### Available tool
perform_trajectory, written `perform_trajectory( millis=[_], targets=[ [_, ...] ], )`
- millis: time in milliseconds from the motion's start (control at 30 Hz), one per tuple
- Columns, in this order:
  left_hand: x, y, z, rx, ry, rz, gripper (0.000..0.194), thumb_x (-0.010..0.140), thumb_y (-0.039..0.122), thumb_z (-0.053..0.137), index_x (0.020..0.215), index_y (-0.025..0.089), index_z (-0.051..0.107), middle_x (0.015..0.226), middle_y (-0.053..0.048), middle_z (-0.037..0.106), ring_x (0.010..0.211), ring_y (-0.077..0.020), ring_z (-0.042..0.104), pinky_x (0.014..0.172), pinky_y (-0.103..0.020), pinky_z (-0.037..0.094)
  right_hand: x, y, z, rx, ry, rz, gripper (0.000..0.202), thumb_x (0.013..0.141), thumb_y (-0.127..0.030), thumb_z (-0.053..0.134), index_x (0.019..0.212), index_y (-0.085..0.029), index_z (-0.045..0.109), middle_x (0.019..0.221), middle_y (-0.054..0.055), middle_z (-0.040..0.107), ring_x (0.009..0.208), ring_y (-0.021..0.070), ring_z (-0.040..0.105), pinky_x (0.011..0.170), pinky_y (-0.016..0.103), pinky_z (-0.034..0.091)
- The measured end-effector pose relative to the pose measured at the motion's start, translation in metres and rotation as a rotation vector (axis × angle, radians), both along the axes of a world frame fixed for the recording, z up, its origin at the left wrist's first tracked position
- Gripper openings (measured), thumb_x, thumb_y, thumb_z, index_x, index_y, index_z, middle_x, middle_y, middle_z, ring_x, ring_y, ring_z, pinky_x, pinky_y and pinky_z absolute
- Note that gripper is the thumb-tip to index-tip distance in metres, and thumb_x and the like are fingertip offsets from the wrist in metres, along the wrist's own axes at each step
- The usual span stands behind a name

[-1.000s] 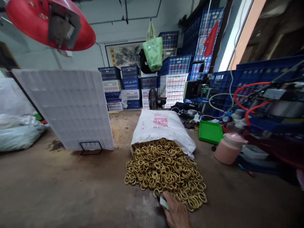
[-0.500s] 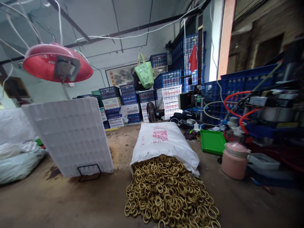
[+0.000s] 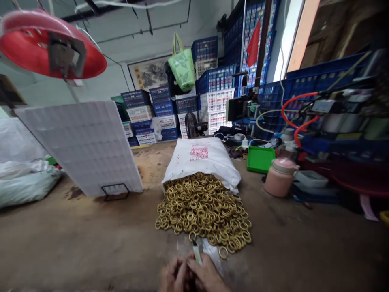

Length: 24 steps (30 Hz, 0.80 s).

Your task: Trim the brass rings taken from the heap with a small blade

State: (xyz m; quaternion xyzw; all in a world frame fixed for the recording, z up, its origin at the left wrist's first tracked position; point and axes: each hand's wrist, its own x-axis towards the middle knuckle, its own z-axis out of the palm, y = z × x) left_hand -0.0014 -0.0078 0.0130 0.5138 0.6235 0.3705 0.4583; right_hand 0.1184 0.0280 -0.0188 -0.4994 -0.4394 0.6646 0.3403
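Both hands show at the bottom middle, close together. My right hand [image 3: 208, 275] is closed round a slim pale tool [image 3: 197, 252] with a dark tip, which points up at the near edge of the ring pile. Just beside it, my left hand [image 3: 174, 275] has its fingers drawn together; what they hold, if anything, is hidden. Brass-coloured rings [image 3: 200, 207] spill from the mouth of a white sack [image 3: 203, 156] with red print. A piece of clear plastic [image 3: 212, 252] lies under the near rings, next to my right hand.
A white ribbed panel [image 3: 82, 146] leans on a black wire stand [image 3: 116, 191] at the left. Rightward are a green tray [image 3: 260, 159], a pink jar [image 3: 278, 178] and a machine with red hoses [image 3: 299, 117]. A red lamp [image 3: 51, 44] hangs at upper left.
Both my hands and the pale tool have come into view at the bottom. The view has tilted down, so the sack, rings and panel sit higher in the picture.
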Motion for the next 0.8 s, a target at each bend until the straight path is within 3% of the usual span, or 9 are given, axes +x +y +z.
perform_trajectory(
  millis=[67, 167, 400, 533, 800],
  targets=[
    [0.005, 0.002, 0.003, -0.005, -0.112, 0.063, 0.047, 0.065, 0.063, 0.054, 0.064, 0.016, 0.057, 0.050, 0.001, 0.054, 0.041, -0.0103, 0.049, 0.042, -0.023, 0.039, -0.001, -0.005, 0.008, -0.004, 0.031, 0.019, 0.031, 0.069, -0.046, 0.056, 0.080, -0.017, 0.053, 0.049, -0.007, 0.048, 0.037, 0.0044, 0.039, 0.037, 0.016, 0.027],
    [0.006, 0.004, 0.010, -0.117, -0.199, 0.087, 0.050, 0.058, 0.064, 0.059, 0.062, 0.015, 0.053, 0.047, 0.003, 0.052, 0.036, -0.0088, 0.046, 0.037, -0.020, 0.035, -0.002, -0.008, 0.023, -0.001, 0.076, 0.035, 0.031, 0.070, -0.047, 0.054, 0.074, -0.017, 0.050, 0.048, -0.008, 0.047, 0.033, 0.0026, 0.033, 0.033, 0.016, 0.021],
    [0.003, 0.002, 0.010, -0.180, -0.265, -0.010, 0.046, 0.066, 0.059, 0.056, 0.070, 0.014, 0.055, 0.051, 0.002, 0.054, 0.038, -0.0077, 0.047, 0.038, -0.019, 0.036, 0.003, -0.008, 0.025, -0.130, 0.236, 0.025, 0.042, 0.066, -0.058, 0.056, 0.064, -0.019, 0.043, 0.042, -0.011, 0.040, 0.028, 0.0015, 0.023, 0.029, 0.017, 0.017],
    [0.000, -0.004, 0.013, -0.151, -0.310, -0.039, 0.037, 0.074, 0.051, 0.054, 0.076, 0.014, 0.057, 0.057, 0.002, 0.055, 0.045, -0.0070, 0.049, 0.043, -0.018, 0.039, 0.007, -0.009, 0.026, -0.157, 0.266, 0.076, 0.042, 0.066, -0.057, 0.057, 0.060, -0.018, 0.043, 0.041, -0.010, 0.039, 0.029, 0.0012, 0.023, 0.030, 0.017, 0.017],
    [-0.007, -0.008, 0.020, -0.255, -0.479, 0.042, 0.033, 0.073, 0.047, 0.058, 0.068, 0.015, 0.052, 0.052, 0.004, 0.051, 0.042, -0.0046, 0.043, 0.043, -0.016, 0.035, 0.000, -0.014, 0.029, -0.076, 0.079, 0.090, 0.037, 0.072, -0.053, 0.053, 0.060, -0.019, 0.044, 0.039, -0.011, 0.036, 0.028, 0.0017, 0.023, 0.030, 0.017, 0.015]
  ],
)
